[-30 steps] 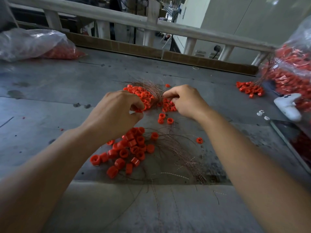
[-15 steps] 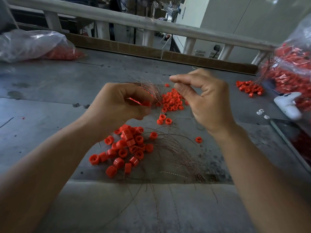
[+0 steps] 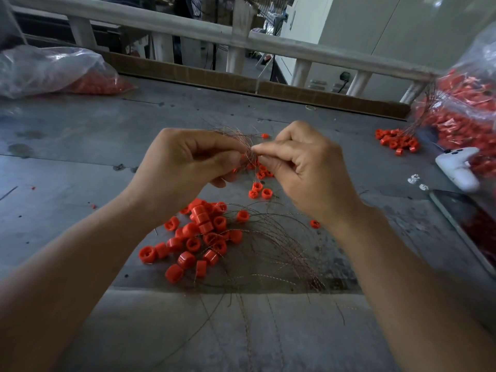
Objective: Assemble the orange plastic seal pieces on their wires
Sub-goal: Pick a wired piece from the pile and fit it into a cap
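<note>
An orange seal piece (image 3: 242, 157), mostly hidden, is pinched in the curled fingertips of the left hand (image 3: 188, 162). The right hand (image 3: 303, 167) meets it fingertip to fingertip, thumb and forefinger nipping a thin wire (image 3: 251, 150). Beneath both hands, on the counter (image 3: 80, 183), lies a pile of seal pieces (image 3: 201, 232), with loose wires (image 3: 281, 251) fanning under the right wrist. Well beyond the right hand sit a white controller (image 3: 456, 170) and a plastic bag (image 3: 461, 108) of orange parts.
</note>
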A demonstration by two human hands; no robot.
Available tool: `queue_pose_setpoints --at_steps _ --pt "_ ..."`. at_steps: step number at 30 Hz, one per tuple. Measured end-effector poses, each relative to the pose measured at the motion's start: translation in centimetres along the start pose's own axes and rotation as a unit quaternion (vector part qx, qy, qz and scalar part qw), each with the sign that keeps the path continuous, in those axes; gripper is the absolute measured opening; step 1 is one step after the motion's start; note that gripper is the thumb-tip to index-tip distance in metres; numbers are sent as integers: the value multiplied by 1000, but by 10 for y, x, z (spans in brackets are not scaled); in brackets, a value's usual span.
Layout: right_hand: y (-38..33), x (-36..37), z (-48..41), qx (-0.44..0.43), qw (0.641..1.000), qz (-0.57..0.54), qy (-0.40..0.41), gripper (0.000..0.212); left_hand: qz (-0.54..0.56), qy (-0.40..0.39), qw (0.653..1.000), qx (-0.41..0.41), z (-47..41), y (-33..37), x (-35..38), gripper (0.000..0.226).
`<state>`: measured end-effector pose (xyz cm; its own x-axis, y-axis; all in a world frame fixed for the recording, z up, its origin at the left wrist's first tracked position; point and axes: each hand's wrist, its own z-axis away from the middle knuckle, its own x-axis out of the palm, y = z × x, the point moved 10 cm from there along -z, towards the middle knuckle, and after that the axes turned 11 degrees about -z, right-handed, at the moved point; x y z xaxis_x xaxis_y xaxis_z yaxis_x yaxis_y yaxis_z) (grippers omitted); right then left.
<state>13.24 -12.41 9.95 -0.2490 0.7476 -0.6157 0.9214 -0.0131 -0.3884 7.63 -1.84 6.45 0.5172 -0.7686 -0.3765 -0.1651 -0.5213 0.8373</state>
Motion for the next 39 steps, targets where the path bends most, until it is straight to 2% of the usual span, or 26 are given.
queue_pose_setpoints --at_steps 6,9,13,25,39 --pt "1 2 1 14 1000 -25 -8 13 -24 -6 1000 14 0 3 3 18" --pt "6 -5 1 32 999 -35 9 8 -20 14 1000 6 0 -1 -2 27" --pt "10 -14 1 48 995 -78 29 8 -22 17 1000 14 0 -1 -2 24" --pt "-2 -2 4 29 992 -125 -21 13 3 1 1000 11 1 1 2 25" --pt "-4 7 3 34 991 -116 -53 11 76 -57 995 16 3 4 11 28"
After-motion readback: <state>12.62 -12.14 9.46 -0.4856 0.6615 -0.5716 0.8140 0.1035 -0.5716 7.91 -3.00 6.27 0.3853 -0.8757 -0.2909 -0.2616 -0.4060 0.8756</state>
